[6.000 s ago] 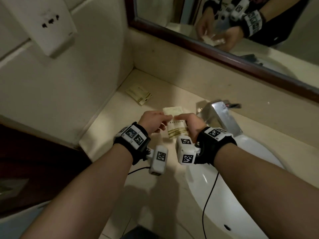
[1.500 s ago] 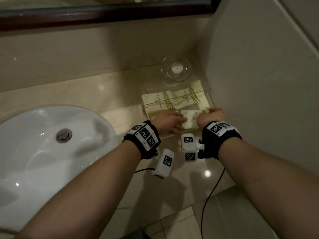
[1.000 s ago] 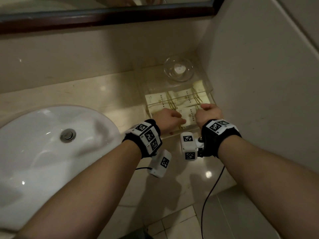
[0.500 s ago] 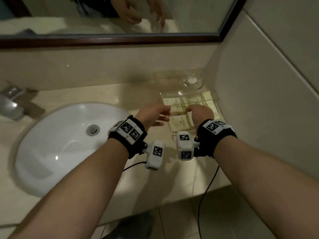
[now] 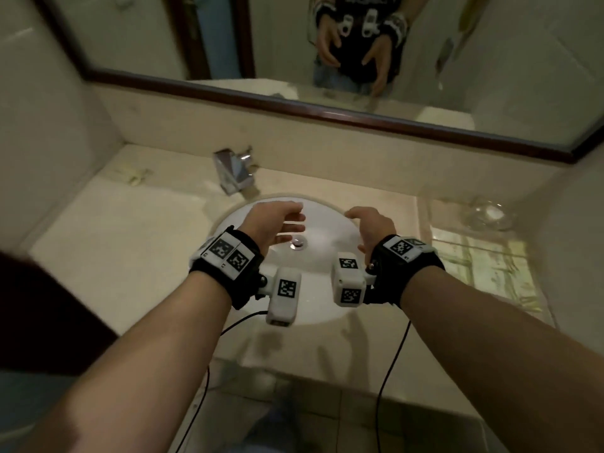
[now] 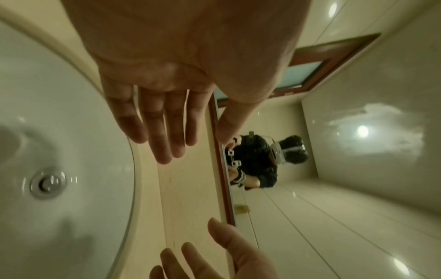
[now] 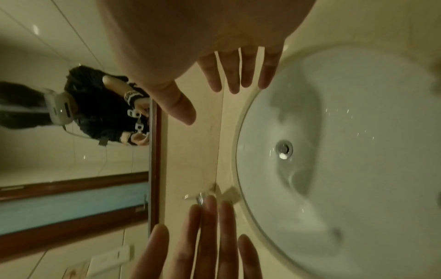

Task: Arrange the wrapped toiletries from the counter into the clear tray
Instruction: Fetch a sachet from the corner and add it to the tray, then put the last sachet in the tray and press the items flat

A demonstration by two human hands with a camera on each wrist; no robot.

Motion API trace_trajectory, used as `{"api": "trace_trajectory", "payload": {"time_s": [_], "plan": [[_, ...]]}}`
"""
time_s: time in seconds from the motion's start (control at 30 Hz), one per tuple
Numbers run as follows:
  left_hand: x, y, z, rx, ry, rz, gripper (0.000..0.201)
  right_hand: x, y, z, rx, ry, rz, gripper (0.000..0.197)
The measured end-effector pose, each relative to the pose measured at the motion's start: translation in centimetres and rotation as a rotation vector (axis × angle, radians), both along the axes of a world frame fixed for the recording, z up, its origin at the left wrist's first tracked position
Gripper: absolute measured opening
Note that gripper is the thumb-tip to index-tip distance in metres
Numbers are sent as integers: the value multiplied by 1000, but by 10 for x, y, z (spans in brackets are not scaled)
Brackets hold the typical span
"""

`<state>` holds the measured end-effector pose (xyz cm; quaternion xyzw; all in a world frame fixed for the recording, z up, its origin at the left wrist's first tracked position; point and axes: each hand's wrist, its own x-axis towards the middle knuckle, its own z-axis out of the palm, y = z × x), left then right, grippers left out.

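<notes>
Both hands are empty, fingers loosely spread: left hand (image 5: 273, 223) and right hand (image 5: 371, 228) hover over the sink (image 5: 322, 256), between packets. The clear tray (image 5: 483, 273), right of frame, holds several. One wrapped packet (image 5: 132, 175) lies upper left on the counter (image 5: 130, 243), blurred, its long axis seemingly slanting; fetching it looks next.

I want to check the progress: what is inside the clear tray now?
Inside the clear tray, pale wrapped toiletries lie flat, blurred, so no count. A glass dish sits at the far end. What lies beneath them is hidden.
</notes>
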<state>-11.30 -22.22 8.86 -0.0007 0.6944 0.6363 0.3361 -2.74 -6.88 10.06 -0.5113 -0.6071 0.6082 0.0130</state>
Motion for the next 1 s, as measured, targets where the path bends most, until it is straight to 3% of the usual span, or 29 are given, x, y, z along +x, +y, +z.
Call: {"api": "trace_trajectory", "payload": {"time_s": [0.07, 0.33, 0.63, 0.7, 0.83, 0.93, 1.0], "plan": [[-11, -28, 5, -16, 15, 67, 8, -18, -22, 0, 7, 6, 58, 27], [-64, -141, 7, -36, 16, 353, 9, -97, -114, -2, -77, 25, 185, 28], [-171, -237, -32, -77, -27, 480, 13, -215, -206, -36, -40, 13, 270, 42], [-198, -252, -42, -94, -39, 497, 11, -242, -219, -47, -24, -30, 282, 17], [-257, -276, -61, -136, -48, 509, 7, -301, -248, -66, -40, -95, 330, 25], [-298, -283, -75, -169, -67, 480, 18, -338, -262, -81, -37, -103, 370, 4], [-322, -282, -83, -190, -80, 466, 24, -357, -265, -93, -55, -103, 387, 7]]}}
